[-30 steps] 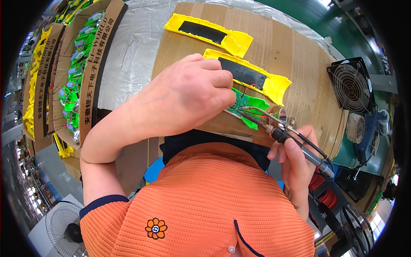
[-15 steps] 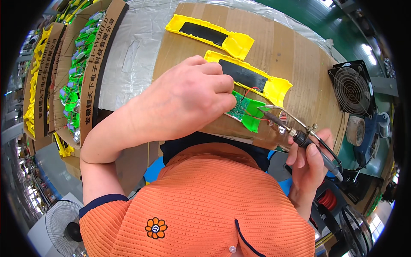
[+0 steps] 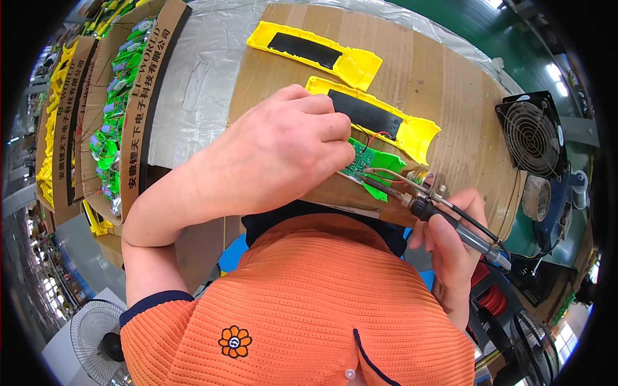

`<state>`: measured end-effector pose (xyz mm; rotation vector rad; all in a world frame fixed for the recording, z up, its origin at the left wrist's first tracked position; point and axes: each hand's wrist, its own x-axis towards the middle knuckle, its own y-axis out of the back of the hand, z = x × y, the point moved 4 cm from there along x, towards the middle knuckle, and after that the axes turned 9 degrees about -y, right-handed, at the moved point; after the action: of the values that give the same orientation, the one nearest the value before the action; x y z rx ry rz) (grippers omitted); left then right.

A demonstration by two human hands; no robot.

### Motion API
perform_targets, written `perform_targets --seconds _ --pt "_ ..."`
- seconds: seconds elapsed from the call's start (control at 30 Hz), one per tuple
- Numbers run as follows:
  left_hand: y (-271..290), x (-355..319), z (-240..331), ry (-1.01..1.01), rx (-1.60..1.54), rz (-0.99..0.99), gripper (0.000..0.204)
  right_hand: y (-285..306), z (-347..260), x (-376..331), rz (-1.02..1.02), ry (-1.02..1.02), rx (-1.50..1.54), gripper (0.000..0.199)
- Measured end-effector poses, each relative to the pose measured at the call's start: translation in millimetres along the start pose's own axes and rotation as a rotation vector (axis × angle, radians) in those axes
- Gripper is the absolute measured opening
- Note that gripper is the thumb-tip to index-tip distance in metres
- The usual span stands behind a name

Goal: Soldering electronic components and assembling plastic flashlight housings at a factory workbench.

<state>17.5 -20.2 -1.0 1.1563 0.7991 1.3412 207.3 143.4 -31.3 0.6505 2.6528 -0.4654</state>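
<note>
Two hands worked around the green circuit board (image 3: 360, 159), which lay on the cardboard sheet (image 3: 467, 109) covering part of the bench (image 3: 193, 87), its left end hidden. The change was on the right: half a second earlier the soldering iron (image 3: 421, 207) had been drawn back to the right, its tip out over the green film (image 3: 386, 161) at the board's right end; now the tip had returned to the board's near edge. A thin metal tube (image 3: 404, 172) came back with it, ending close to the tip. That suggested another pass at a joint there, though whether the tip touched could not be told.

The right hand (image 3: 452, 254) had its grip wrapped around the iron's handle, below and right of the board. The left hand (image 3: 296, 148) had not shifted noticeably; its fingers were curled over the board's left end, hiding whatever that grip pinched, probably to steady the work.

A red wire (image 3: 382, 134) arced beyond the board toward the nearer yellow half-shell (image 3: 420, 132), which lay unmoved just past it.
</note>
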Motion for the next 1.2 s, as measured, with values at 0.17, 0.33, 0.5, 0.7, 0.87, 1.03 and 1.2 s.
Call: perform_targets --seconds 0.17,0.33,0.5,0.7,0.87,1.03,1.2 --pt "0.2 0.4 -0.7 -0.002 -0.017 0.002 0.016 -0.5 2.5 1.8 0.017 0.005 0.002 0.019" --pt "-0.3 -0.4 -0.8 -0.004 -0.004 0.008 0.016 0.4 3.1 2.4 0.000 0.027 0.006 0.019" --pt "-0.4 -0.2 -0.8 0.000 -0.005 0.003 0.016 -0.6 3.5 3.4 0.017 0.034 0.002 0.020" --pt "-0.8 0.0 -1.0 -0.002 -0.007 0.009 0.016 1.6 6.8 5.3 0.021 0.026 0.038 0.020" --pt "0.3 0.7 -1.0 0.009 -0.003 -0.004 0.016 3.7 7.3 6.2 0.035 0.010 0.044 0.021" --pt "-0.6 0.3 -1.5 0.006 0.002 0.008 0.016 1.7 7.1 7.6 0.044 0.005 0.062 0.020" --pt "-1.0 2.2 -2.9 0.003 0.000 -0.007 0.017 9.1 3.3 4.8 0.058 0.037 0.076 0.020"
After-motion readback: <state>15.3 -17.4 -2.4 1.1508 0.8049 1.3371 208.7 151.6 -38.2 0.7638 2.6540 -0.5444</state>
